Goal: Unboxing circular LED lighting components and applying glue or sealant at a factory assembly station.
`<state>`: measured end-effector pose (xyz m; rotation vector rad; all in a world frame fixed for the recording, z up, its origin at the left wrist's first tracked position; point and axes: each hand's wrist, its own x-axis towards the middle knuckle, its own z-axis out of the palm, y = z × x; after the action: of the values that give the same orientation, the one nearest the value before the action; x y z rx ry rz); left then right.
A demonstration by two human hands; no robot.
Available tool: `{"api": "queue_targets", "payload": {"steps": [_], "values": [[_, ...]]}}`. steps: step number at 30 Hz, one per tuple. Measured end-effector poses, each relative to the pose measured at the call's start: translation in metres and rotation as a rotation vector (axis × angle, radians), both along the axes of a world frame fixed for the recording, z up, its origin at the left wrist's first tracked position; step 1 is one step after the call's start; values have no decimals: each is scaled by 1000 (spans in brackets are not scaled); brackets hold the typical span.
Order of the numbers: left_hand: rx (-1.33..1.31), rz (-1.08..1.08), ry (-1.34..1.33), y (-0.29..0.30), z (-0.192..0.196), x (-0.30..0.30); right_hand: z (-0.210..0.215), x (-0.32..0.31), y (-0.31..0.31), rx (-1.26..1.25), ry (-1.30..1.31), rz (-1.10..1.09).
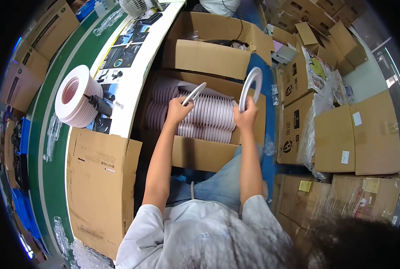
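Each of my hands holds a flat white ring above an open cardboard box (195, 151). My left hand (179, 110) is closed on the lower edge of one ring (195, 93), which is tilted and seen nearly edge-on. On the other side, my right hand (246, 115) grips the bottom of a second ring (256, 77), held upright with its round opening showing. Below them, the box contains rows of white rings (209, 112) standing on edge, packed side by side. A pinkish-grey sheet (175, 86) lies over part of the far row.
To the left, a stack of white rings (70, 101) sits on a white worktop (135, 96) beside a black handheld tool (100, 106). Another open box (204, 56) stands beyond. Cartons (294, 134) and clear plastic wrap line the right. A green conveyor (52, 179) runs along the left.
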<state>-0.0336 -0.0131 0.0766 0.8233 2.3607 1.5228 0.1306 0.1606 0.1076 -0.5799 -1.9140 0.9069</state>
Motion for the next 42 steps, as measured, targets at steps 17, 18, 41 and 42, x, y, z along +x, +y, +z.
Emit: {"api": "queue_targets", "payload": {"steps": [17,18,41,42], "values": [[-107,-166,-108,-21,-56,1,-42,-17,-11,382,-358,344],[-158,-176,-102,-17,-56,-6,-45,-18,-9,380,-359,343],[-12,180,136,-31,-62,11,-77,-14,-26,-316,-404,446],[218,208,312,-31,-52,13,-88,-15,-24,-286,-457,456]]}}
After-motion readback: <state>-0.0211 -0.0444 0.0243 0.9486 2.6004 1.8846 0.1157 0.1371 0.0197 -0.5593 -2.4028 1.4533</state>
